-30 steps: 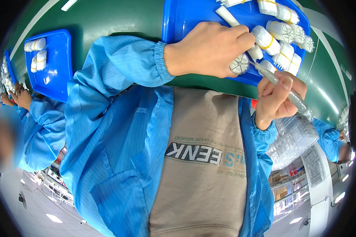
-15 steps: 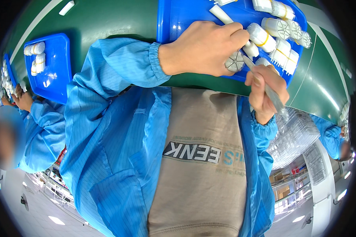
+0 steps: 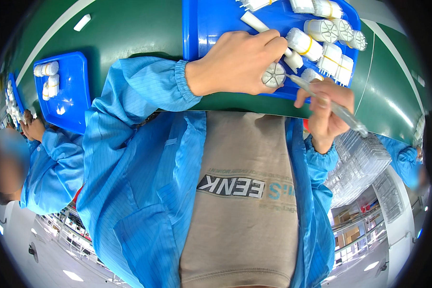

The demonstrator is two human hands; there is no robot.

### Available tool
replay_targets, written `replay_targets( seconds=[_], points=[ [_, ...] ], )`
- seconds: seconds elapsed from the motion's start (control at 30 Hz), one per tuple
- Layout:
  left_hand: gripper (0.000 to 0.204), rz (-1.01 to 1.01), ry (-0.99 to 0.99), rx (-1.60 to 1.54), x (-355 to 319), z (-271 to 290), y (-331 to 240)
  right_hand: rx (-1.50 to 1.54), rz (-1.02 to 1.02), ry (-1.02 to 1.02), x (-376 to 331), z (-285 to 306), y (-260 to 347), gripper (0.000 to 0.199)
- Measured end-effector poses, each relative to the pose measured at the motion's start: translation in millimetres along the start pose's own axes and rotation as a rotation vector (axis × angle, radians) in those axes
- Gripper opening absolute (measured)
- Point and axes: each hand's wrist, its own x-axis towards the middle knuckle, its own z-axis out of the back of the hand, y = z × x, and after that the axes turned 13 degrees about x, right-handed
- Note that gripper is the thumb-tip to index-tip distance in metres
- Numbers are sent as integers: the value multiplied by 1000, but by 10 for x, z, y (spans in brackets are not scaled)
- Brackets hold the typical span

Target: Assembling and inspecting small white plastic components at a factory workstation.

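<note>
My left hand [image 3: 237,65] rests on the near edge of a blue tray [image 3: 206,24] and pinches a small white round part [image 3: 273,76] with a spoked end face. My right hand [image 3: 327,113] is just right of it and grips a thin silver-grey pen-like tool [image 3: 343,113], whose tip points up-left toward that part. On the tray lie several white cylindrical parts [image 3: 300,42], some with yellow bands, and a white stick [image 3: 254,21]. Both my sleeves are blue.
The tray sits on a green table [image 3: 129,33]. A second blue tray [image 3: 67,96] with white parts lies at the left, where another person's blue sleeve [image 3: 48,168] and hand reach. A stack of clear plastic trays [image 3: 360,163] stands at the right.
My right hand has dropped slightly and brought the tool's tip closer to the white part. My left hand keeps its hold and has hardly moved.
</note>
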Motion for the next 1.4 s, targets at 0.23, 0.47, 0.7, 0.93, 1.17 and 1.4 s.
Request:
replay_targets(
  seconds=[0.23, 0.47, 0.7, 0.93, 1.17, 1.4],
  points=[
    [53, 12, -9, -35, 33, 25, -27, -293, 61, 65, 60, -110, -49, 21],
    [53, 44, 9, -77, 2, 16, 13, -231, 102, -12, 50, -107, 35, 20],
    [49, 39, -11, -83, 3, 46, 15, -350, 88, 142, 109, -126, -4, 25],
    [58, -27, 2, -55, 10, 58, 0, -430, 72, 194, 2, -154, 13, 21],
    [59, -29, 22, -52, 7, 67, 19, 128, -145, -89, -201, -200, -62, 32],
    [57, -31, 22, -50, 21, 97, 21, -306, -72, 62, -142, -140, 55, 17]
  ],
)
